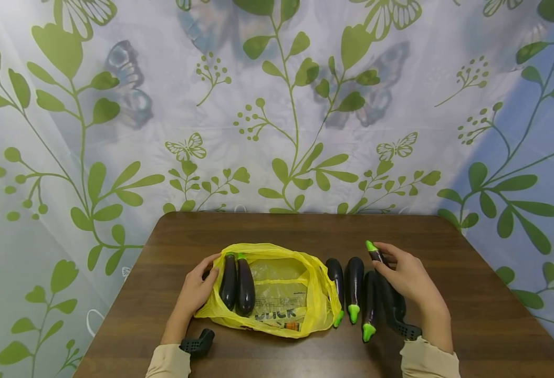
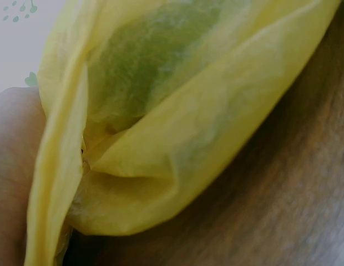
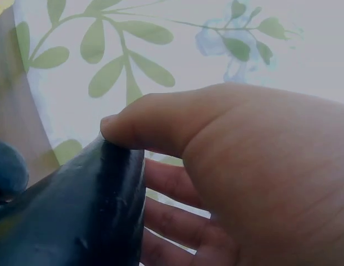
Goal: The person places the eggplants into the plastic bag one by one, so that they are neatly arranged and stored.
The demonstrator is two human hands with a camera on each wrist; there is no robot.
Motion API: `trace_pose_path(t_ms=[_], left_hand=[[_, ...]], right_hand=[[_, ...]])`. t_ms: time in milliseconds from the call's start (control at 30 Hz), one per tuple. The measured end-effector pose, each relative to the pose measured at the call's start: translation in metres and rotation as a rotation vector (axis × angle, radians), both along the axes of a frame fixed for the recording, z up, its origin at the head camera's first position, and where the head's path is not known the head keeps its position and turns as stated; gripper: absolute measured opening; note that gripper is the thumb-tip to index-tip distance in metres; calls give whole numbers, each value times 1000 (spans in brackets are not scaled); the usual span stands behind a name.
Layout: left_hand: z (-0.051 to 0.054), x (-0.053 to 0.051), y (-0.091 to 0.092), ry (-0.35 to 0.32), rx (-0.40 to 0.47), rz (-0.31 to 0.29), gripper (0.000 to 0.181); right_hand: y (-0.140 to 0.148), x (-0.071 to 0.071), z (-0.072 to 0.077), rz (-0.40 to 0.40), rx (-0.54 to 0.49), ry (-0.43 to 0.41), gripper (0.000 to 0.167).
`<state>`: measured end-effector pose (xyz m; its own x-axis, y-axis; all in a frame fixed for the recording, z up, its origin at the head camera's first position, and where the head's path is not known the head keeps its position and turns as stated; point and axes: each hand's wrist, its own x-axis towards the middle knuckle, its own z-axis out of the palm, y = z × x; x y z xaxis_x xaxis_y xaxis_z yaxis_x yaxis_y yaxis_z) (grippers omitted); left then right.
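Observation:
A yellow plastic bag (image 1: 321,315) lies with its mouth spread wide on the table, two dark eggplants (image 1: 246,289) side by side in its left part. At the bag's left edge, my left hand (image 1: 196,286) grips the rim; yellow film covers much of the left wrist view. My right hand (image 1: 409,273) holds another eggplant (image 3: 89,205) near its green stem end, thumb on one side and fingers on the other. Right of the bag, several more eggplants (image 1: 354,283) lie in a row, green ends toward me. The nearest of these partly overlaps the bag's right edge.
The brown wooden table (image 1: 277,228) backs onto a patterned curtain (image 1: 277,121) with green leaves and butterflies. A black strap device (image 1: 197,344) sits on my left wrist, another (image 1: 405,329) on my right.

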<state>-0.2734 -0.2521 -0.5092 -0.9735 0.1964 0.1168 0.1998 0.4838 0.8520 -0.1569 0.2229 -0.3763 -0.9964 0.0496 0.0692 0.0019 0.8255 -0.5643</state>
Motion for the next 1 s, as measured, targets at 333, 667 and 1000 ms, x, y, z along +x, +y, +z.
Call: trace_pose_path(t_ms=[333,667,1000], left_hand=[[1,1,0,11,-1,-6,41],[0,0,0,3,2,-3,41],[1,0,0,12,1,-11,41]], right_hand=[[-9,1,7,20,-39,15,53],[-18,1,13,20,-34,30,53],[-27,-1,15,38,-20,38,51]])
